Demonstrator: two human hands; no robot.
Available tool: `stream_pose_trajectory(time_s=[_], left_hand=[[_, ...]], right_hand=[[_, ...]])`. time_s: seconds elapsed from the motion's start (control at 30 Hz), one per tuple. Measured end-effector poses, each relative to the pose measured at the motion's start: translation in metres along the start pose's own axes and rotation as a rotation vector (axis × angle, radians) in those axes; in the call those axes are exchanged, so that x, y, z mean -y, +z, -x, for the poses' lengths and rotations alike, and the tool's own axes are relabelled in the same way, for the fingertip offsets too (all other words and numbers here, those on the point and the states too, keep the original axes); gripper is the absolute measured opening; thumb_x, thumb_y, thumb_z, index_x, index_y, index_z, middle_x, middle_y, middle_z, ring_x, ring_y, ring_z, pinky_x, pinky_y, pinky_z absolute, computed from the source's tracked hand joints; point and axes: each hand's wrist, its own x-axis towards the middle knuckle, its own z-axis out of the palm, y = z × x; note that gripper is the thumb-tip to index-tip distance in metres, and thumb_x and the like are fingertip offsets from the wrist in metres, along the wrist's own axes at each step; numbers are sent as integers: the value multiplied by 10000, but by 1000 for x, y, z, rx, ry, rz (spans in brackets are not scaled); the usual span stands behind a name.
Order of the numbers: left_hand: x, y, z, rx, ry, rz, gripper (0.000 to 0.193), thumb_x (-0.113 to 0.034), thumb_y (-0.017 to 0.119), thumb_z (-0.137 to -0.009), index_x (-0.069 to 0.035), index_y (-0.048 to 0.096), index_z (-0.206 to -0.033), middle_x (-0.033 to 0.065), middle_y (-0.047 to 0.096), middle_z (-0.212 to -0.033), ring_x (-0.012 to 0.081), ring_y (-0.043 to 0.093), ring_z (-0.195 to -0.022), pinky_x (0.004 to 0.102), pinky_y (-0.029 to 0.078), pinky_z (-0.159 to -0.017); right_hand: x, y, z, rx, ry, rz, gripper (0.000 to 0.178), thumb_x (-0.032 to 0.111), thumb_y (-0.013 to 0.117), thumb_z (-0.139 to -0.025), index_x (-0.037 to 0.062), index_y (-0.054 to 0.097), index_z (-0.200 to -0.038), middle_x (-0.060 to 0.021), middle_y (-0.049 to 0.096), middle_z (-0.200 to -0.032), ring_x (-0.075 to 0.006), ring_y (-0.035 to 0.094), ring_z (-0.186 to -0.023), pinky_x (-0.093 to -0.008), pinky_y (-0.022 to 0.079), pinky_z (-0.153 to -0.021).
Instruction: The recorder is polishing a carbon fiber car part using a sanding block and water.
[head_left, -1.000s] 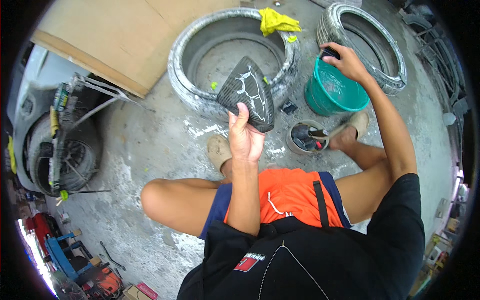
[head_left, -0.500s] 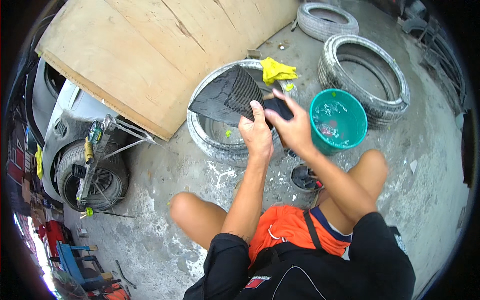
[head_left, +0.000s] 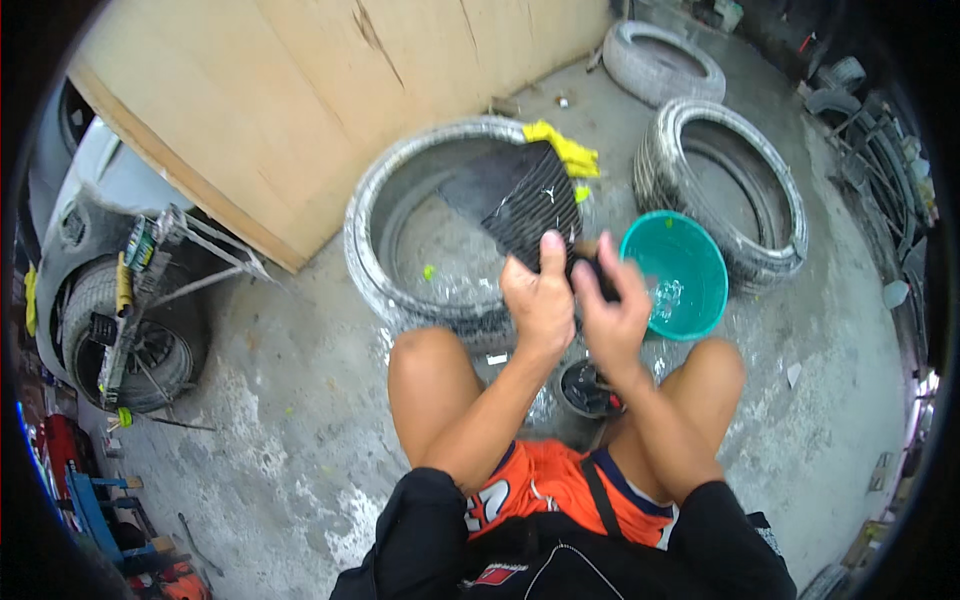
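My left hand [head_left: 540,310] grips the lower corner of a thin black panel [head_left: 535,205] with a ribbed, woven-looking pattern, thumb on top. Its upper face is wet and shiny, and the panel tilts over a white-edged tyre [head_left: 366,250] lying flat. Close beside it, my right hand [head_left: 618,320] is closed round a small dark pad [head_left: 600,281], partly hidden and smeared by motion. Right of that hand stands a teal bucket [head_left: 703,265] with water in it. A small round container [head_left: 578,390] with dark contents is on the floor between my knees.
A yellow cloth [head_left: 570,152] hangs on the tyre's far edge. Further tyres lie at the right [head_left: 690,190] and far back [head_left: 660,65]. A large wooden board [head_left: 250,110] leans at the left, near a car's wheel [head_left: 150,350] and a metal stand [head_left: 205,245].
The panel and both hands have shifted right and slightly down in the picture, with the panel tilted differently. The view has turned, and my right hand is now more blurred.
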Motion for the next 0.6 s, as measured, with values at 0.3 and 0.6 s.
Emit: stream_pose_trajectory(time_s=[0.3, 0.6], left_hand=[[7, 4, -22, -68, -169, 222, 243, -27, 585, -1022, 20, 589, -1260, 90, 669, -1193, 181, 653, -1010, 345, 538, -901], [10, 6, -26, -40, -157, 206, 228, -59, 557, -1037, 11, 601, -1249, 109, 697, -1163, 213, 688, -1012, 385, 572, -915]], right_hand=[[-11, -1, -10, 11, -34, 107, 474, 19, 796, -840, 1, 682, -1299, -150, 716, -955, -192, 646, -811, -331, 515, -743], [-13, -9, 4, 33, -125, 141, 507, -15, 806, -797, 18, 694, -1291, -120, 747, -951, -198, 684, -807, -309, 545, -744]])
